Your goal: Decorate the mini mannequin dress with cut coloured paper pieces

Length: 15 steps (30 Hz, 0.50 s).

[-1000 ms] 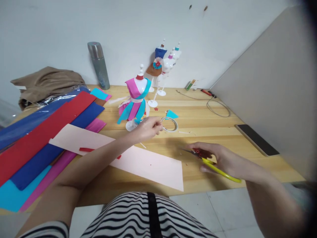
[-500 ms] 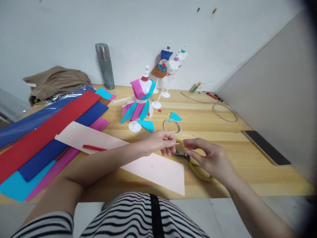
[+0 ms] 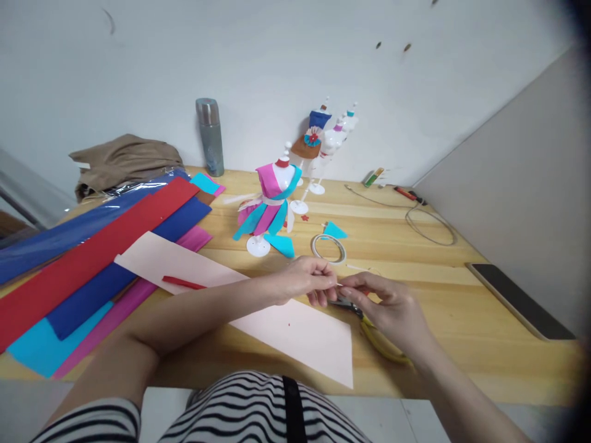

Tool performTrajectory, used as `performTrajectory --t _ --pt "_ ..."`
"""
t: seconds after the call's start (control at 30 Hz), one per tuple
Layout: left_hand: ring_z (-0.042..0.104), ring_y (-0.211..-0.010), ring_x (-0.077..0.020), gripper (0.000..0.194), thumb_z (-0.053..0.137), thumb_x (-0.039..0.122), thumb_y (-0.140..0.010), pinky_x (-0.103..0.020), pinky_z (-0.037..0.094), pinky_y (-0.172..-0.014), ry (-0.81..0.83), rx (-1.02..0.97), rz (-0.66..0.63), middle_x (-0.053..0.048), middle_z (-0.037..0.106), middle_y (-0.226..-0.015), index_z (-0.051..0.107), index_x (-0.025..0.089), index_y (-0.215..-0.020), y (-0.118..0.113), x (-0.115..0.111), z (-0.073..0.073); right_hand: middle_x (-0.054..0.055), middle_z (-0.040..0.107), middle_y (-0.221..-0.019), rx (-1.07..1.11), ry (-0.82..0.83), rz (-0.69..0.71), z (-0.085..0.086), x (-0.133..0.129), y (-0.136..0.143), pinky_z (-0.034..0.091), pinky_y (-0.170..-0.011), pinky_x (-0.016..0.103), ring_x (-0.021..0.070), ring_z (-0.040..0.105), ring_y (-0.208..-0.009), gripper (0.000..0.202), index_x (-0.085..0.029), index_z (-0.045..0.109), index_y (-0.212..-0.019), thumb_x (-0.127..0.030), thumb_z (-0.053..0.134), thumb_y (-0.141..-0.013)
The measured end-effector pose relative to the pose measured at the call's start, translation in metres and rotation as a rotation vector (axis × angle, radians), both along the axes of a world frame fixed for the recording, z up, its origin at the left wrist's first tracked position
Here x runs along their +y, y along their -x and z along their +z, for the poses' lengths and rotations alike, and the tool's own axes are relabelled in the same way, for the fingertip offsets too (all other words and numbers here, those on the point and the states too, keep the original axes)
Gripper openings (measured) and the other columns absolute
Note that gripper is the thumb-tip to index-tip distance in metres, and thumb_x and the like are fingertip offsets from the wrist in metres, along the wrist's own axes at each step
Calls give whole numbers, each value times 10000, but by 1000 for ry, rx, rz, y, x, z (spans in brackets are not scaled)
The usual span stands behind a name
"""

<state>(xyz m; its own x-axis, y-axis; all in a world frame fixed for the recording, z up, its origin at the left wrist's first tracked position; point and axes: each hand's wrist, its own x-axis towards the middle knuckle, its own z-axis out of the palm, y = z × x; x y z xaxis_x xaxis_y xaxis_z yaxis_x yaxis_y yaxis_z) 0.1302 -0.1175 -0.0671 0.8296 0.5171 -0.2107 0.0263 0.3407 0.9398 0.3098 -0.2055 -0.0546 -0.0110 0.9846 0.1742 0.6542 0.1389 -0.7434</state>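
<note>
A tiny white strip (image 3: 339, 285) is pinched at one end between the thumb and fingers of my left hand (image 3: 311, 280). The thumb and forefinger of my right hand (image 3: 388, 303) close on its other end, so the two hands nearly touch. Under my right hand lies a pair of scissors with yellow handles (image 3: 378, 341), partly hidden. A long pale pink paper strip (image 3: 307, 332) lies beneath my left forearm, with a narrow red piece (image 3: 182, 282) on it. Beyond my hands is a roll of white tape (image 3: 342, 252).
A small mannequin (image 3: 272, 191) in a pink and turquoise dress stands ahead, with several others behind it. Coloured sheets (image 3: 99, 258) are piled at left, near brown cloth (image 3: 127, 157) and a thermos (image 3: 210, 138). A phone (image 3: 519, 301) and cable (image 3: 434, 237) lie right.
My right hand has moved in to my left hand, and its fingertips have closed on the white strip. The view has tilted slightly, shifting everything down and right.
</note>
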Motion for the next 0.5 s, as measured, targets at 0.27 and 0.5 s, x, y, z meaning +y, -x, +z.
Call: performTrajectory --t 0.27,0.5 --pt "595 -516 -72 174 626 238 -896 -195 434 -494 26 -27 -24 11 644 -677 571 147 -758 1 -1 1 41 701 -685 -70 -43 72 7 3 -2 483 -529 271 171 639 -624 236 -216 672 -732 -363 619 -908" --pt "583 -552 -105 270 637 262 -880 -236 457 -541 -113 80 75 1 651 -762 629 137 -1119 4 6 0 8 627 -632 203 -87 -235 2 0 -10 487 -517 288 163 580 -557 214 -235 634 -666 -354 696 -833"
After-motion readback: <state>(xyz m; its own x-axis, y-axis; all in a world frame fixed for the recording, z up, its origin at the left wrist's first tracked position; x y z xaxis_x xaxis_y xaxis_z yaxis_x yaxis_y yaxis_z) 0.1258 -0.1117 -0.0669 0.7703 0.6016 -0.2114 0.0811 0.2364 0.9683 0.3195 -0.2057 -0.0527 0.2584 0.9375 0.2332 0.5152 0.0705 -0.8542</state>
